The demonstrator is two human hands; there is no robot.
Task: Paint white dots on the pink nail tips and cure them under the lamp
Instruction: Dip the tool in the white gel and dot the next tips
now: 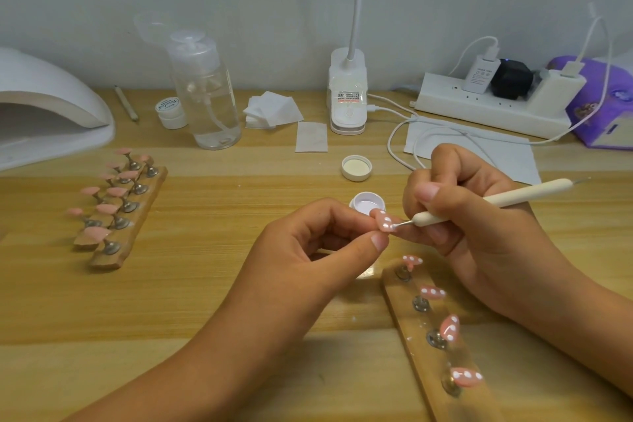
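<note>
From my remote seat, the readable writing is scant. A small closed white jar near the back of the wooden table has a cursive label on its lid that I cannot make out. The clip lamp base carries a red-and-white sticker, and the white charger plugged into the power strip has grey print, both too small to read. The purple tissue pack at the far right shows only pictures. A clear pump bottle holds colourless liquid, roughly a third full. Just beyond the hands stands a little open pot with white paint in it. Its cap lies apart behind it, inside facing up. The left hand pinches a pink nail tip between thumb and forefinger, the other fingers curled under. This tip already bears white dots. The right hand grips a white dotting pen, its fingers curled round the shaft, and the pen's metal point touches the held tip. The near wooden holder at lower right carries four dotted tips on metal stands. On the left, two wooden holders lie side by side with plain pink tips, and behind them sits the white curing lamp.
</note>
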